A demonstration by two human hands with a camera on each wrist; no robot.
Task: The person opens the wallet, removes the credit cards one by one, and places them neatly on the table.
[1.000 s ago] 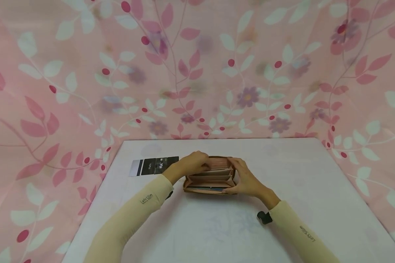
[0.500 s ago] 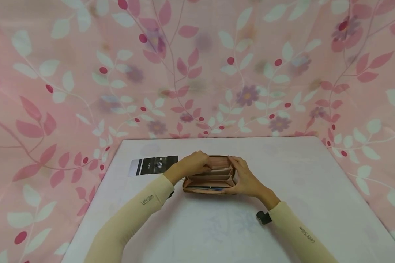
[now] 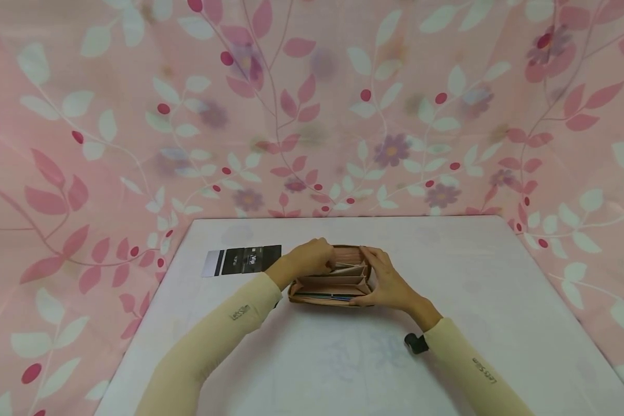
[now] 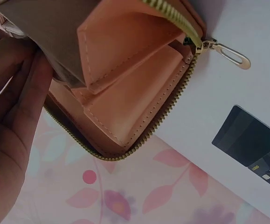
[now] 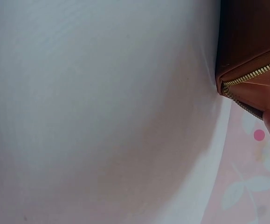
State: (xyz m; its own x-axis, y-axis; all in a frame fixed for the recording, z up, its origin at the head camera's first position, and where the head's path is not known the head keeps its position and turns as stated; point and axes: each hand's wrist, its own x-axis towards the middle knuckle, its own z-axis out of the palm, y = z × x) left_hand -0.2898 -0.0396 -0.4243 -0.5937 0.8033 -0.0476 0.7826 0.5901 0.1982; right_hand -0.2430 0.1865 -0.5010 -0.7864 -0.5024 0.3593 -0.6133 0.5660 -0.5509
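Note:
An unzipped brown wallet [image 3: 327, 289] with pink-tan inner dividers stands on the table, its compartments spread. My left hand [image 3: 312, 257] reaches into its left back part. Curled fingers [image 4: 25, 100] pinch at a grey-lined divider [image 4: 46, 32] in the left wrist view; the fingertips are partly hidden. My right hand [image 3: 390, 286] grips the wallet's right end, thumb at the front edge and fingers at the back edge. In the front compartment several thin blue and pale edges [image 3: 322, 297] show. A gold zipper pull [image 4: 232, 56] hangs at one corner.
A row of cards [image 3: 241, 260], black ones and a pale striped one, lies left of the wallet on the white table [image 3: 447, 260]. Behind the table's far edge hangs a pink floral cloth [image 3: 333, 115].
My left hand has moved slightly up and right inside the wallet. The right hand keeps its hold, and the cards lie where they were.

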